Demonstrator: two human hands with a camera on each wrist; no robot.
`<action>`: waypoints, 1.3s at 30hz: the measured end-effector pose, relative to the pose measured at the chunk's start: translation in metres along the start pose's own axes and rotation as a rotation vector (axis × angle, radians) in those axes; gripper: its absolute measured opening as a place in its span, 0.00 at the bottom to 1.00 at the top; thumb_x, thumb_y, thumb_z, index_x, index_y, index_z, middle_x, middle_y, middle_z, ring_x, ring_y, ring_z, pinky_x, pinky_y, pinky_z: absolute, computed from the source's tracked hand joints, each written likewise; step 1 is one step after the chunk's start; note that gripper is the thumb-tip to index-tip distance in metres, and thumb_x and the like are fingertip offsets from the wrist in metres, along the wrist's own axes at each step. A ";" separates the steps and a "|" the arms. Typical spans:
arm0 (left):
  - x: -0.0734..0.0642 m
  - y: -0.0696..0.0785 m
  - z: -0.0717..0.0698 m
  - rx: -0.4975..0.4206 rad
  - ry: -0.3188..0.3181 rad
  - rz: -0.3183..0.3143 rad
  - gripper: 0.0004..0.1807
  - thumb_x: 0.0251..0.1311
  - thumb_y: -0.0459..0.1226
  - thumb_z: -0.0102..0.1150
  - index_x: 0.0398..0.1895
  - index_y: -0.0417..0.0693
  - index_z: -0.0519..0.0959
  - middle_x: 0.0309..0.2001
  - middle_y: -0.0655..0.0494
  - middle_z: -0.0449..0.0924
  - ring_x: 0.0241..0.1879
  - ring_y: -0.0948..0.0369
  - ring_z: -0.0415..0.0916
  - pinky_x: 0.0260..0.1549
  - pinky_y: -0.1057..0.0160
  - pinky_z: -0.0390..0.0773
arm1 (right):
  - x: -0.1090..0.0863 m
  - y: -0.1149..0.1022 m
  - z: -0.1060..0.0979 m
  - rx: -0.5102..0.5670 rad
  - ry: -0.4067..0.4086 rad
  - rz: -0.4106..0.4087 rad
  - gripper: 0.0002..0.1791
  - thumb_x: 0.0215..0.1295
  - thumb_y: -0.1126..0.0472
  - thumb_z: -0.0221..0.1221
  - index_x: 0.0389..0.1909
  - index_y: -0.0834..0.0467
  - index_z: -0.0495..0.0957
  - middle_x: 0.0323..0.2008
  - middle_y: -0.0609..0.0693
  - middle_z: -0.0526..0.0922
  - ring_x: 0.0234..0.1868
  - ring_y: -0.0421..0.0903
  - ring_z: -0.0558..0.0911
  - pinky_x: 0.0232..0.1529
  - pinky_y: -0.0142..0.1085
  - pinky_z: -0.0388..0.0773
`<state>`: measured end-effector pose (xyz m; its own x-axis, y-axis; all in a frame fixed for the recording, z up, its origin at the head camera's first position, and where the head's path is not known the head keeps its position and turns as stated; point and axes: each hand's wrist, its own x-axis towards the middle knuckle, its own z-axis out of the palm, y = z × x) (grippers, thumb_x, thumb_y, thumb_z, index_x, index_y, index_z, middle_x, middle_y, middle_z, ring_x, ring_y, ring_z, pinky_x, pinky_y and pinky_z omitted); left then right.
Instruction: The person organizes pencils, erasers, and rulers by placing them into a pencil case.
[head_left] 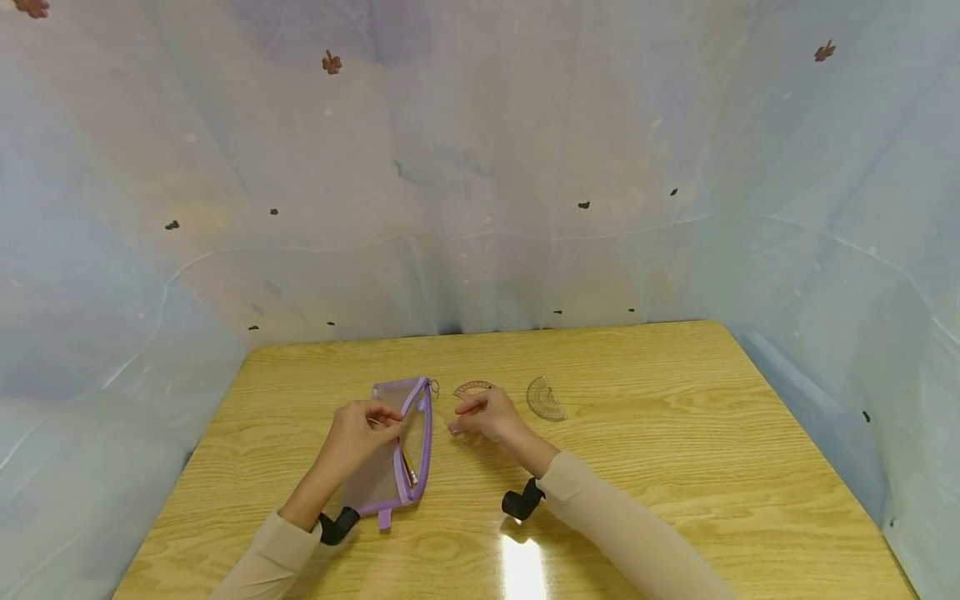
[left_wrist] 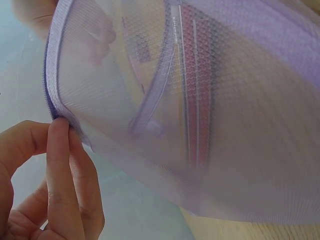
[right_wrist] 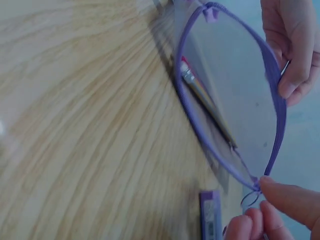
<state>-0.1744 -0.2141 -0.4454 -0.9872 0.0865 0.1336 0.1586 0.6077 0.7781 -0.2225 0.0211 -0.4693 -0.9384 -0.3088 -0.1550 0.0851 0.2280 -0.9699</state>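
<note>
A purple-edged mesh pencil case (head_left: 372, 481) lies at the left of the table, its zipper side spread wide. My left hand (head_left: 362, 429) pinches the case's edge between thumb and fingers. Inside it, a pencil (right_wrist: 207, 102) shows through the opening, and a red, ribbed strip (left_wrist: 196, 85) appears through the mesh. My right hand (head_left: 489, 417) hovers just right of the case, fingers loosely bent. Beside those fingers is a small purple block with a white label (right_wrist: 210, 215), partly cut off by the frame; no grip on it is visible.
A reddish protractor (head_left: 472, 388) lies behind my right hand, partly covered by it. Further right is a clear protractor (head_left: 545, 400). A ring (head_left: 435, 387) hangs at the case's far end. Pale patterned sheeting (head_left: 480, 167) surrounds the wooden table (head_left: 675, 467).
</note>
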 end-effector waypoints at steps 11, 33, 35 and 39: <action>-0.001 -0.001 0.000 -0.001 0.003 -0.002 0.04 0.56 0.28 0.69 0.35 0.36 0.86 0.28 0.55 0.83 0.27 0.61 0.80 0.25 0.67 0.79 | 0.006 0.011 -0.008 -0.053 0.071 -0.075 0.15 0.53 0.74 0.71 0.42 0.74 0.83 0.34 0.60 0.84 0.29 0.40 0.80 0.35 0.40 0.83; -0.001 -0.001 -0.001 -0.023 0.002 0.000 0.03 0.57 0.28 0.69 0.34 0.36 0.86 0.28 0.54 0.83 0.26 0.61 0.81 0.24 0.67 0.79 | 0.019 0.022 -0.014 -0.171 0.044 -0.130 0.22 0.47 0.76 0.74 0.46 0.70 0.84 0.45 0.63 0.85 0.40 0.52 0.83 0.39 0.35 0.81; -0.001 -0.001 -0.001 -0.020 0.003 -0.002 0.03 0.57 0.28 0.69 0.33 0.36 0.86 0.28 0.54 0.84 0.26 0.61 0.81 0.24 0.67 0.79 | 0.020 0.024 -0.014 -0.190 0.041 -0.144 0.22 0.46 0.76 0.75 0.45 0.70 0.84 0.44 0.62 0.85 0.39 0.50 0.83 0.39 0.34 0.81; -0.001 0.000 -0.001 -0.020 0.005 -0.006 0.03 0.56 0.28 0.69 0.33 0.37 0.86 0.28 0.54 0.84 0.26 0.61 0.81 0.25 0.67 0.79 | 0.022 0.026 -0.014 -0.233 0.023 -0.184 0.21 0.45 0.76 0.75 0.44 0.70 0.84 0.42 0.60 0.86 0.37 0.47 0.83 0.38 0.34 0.81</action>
<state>-0.1730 -0.2153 -0.4448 -0.9881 0.0788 0.1321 0.1530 0.5920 0.7913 -0.2462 0.0333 -0.4951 -0.9387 -0.3438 0.0260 -0.1632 0.3766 -0.9119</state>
